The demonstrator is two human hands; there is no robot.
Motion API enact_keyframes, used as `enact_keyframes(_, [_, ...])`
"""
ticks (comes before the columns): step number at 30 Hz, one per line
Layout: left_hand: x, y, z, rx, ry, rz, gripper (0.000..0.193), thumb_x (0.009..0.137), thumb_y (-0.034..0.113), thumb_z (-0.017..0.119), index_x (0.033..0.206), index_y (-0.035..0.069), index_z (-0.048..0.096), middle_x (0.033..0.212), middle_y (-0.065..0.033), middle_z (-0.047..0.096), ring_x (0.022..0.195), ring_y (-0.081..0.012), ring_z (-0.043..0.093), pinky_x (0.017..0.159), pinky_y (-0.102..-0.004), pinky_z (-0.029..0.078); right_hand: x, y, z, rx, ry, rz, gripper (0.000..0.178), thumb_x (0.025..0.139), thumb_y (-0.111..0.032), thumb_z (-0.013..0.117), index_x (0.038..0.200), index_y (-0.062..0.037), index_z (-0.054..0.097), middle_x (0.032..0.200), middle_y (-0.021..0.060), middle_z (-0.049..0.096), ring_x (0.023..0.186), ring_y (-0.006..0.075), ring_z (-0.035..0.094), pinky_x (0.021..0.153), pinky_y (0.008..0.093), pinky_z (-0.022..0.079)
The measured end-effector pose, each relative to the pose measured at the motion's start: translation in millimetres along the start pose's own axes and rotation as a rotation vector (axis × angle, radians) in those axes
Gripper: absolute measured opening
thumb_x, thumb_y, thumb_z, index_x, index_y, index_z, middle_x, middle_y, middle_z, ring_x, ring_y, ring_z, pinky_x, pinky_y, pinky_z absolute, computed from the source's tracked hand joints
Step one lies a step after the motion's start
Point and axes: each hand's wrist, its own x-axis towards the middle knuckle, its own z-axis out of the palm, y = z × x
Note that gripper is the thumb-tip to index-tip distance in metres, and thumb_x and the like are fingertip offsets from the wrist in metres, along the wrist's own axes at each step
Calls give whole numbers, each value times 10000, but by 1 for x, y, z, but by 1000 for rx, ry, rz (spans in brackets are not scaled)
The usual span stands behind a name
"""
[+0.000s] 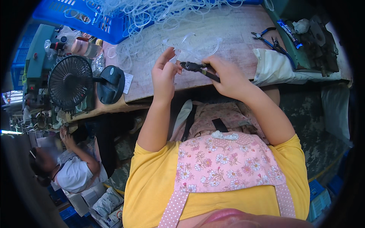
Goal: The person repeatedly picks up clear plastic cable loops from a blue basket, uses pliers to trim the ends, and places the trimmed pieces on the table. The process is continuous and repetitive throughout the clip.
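Note:
Over the near edge of the worktable, my right hand (230, 78) is closed round a pair of dark-handled pliers (194, 67), whose black head points left. The jaws are at the fingertips of my left hand (163, 78). That hand is pinched on a piece of clear plastic tubing (177, 56), and its other fingers are raised. A thin clear loop seems to run from there over the tabletop, though it is faint against the pale wood. The exact spot between jaws and fingers is too small to make out.
A blue plastic basket (110, 37) heaped with clear tubing loops (152, 13) stands at the back. Two more pliers (262, 34) lie at the right beside a white plastic bag (272, 66) and a green machine (315, 57). At left are a black fan (70, 81) and a seated person (78, 176).

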Motion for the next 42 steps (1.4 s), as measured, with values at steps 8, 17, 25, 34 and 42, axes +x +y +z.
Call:
enact_keyframes(8, [43, 12, -4, -59, -125, -132, 457, 834, 92, 456, 1264, -56, 497, 1209, -192, 566, 761, -127, 532, 648, -263, 450, -9, 8, -44, -312, -76, -219, 370, 746, -36, 643, 1101, -56, 542, 988, 139, 617, 930, 354, 594, 742, 410, 488])
enact_keyframes(17, [21, 0, 6, -463, -100, -180, 567, 871, 148, 430, 1422, 64, 325, 1229, -191, 502, 677, -150, 486, 678, -338, 446, -12, 46, -42, -363, 85, -121, 458, 721, -26, 680, 1145, -58, 512, 1225, 162, 517, 1066, 393, 539, 885, 428, 461])
enact_keyframes(25, [-41, 14, 18, -989, -196, -137, 674, 787, 189, 437, 1448, 123, 322, 966, -108, 492, 663, -163, 458, 770, -347, 430, -58, -27, -29, 552, 16, 288, 820, 794, -219, 705, 1480, -128, 264, 981, 52, 472, 820, 164, 514, 695, 300, 462])
enact_keyframes(34, [-60, 19, 28, -925, -93, 108, 694, 742, 191, 516, 1417, 109, 380, 932, -98, 458, 672, -168, 432, 824, -341, 395, -75, -53, -24, -154, -63, -157, 662, 612, -109, 744, 1257, -171, 605, 1049, 119, 527, 785, 268, 538, 702, 373, 454])
enact_keyframes(42, [-61, 23, 28, -877, -139, 169, 746, 744, 225, 477, 1471, 164, 321, 927, -80, 466, 660, -142, 445, 793, -340, 426, -75, -55, -24, -154, -62, -139, 697, 583, -97, 754, 1258, -195, 609, 1046, 115, 525, 803, 266, 525, 727, 386, 445])
